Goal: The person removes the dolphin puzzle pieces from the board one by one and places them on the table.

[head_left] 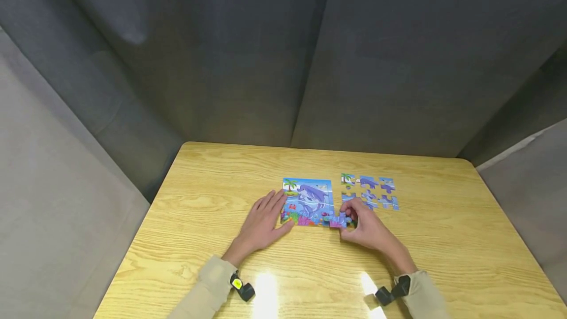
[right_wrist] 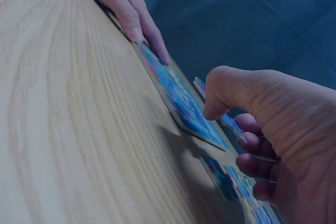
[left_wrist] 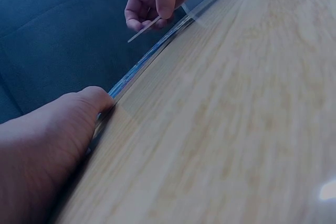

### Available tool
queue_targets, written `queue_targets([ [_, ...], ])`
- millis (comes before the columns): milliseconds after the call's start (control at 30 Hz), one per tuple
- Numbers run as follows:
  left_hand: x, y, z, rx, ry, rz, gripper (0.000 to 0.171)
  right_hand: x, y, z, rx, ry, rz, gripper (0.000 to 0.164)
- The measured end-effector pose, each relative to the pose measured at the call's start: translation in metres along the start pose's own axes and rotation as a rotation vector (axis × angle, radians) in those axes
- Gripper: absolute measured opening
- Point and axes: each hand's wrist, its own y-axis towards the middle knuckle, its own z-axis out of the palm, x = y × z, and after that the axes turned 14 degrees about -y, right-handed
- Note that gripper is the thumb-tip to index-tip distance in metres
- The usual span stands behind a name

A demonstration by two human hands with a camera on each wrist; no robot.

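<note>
A flat dolphin puzzle board (head_left: 308,201) lies on the table, showing a palm tree, a crab and coral. At its left side my left hand (head_left: 261,220) rests with fingers extended, fingertips and thumb on the edge. My right hand (head_left: 367,228) pinches a blue and pink puzzle piece (head_left: 338,220) between thumb and fingers, by the board's lower right corner. In the left wrist view, this piece (left_wrist: 143,31) appears edge-on, held up above the level of the board (left_wrist: 137,69). The right wrist view shows the piece (right_wrist: 231,125) partly hidden behind the thumb.
Several loose puzzle pieces (head_left: 367,182) lie in rows to the right of the board, some partly covered by my right hand. The wooden table (head_left: 212,176) has rounded far corners. Grey curtains (head_left: 248,63) stand behind it and at both sides.
</note>
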Motion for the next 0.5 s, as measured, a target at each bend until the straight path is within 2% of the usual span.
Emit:
queue_targets([
  [200,0.0,0.0,0.0,0.003,0.001,-0.006,0.083,-0.011,-0.007,-0.007,-0.054,0.001,0.0,0.046],
  [500,0.0,0.0,0.0,-0.002,0.003,-0.002,0.082,-0.027,-0.02,-0.02,-0.064,-0.025,0.049,0.047],
])
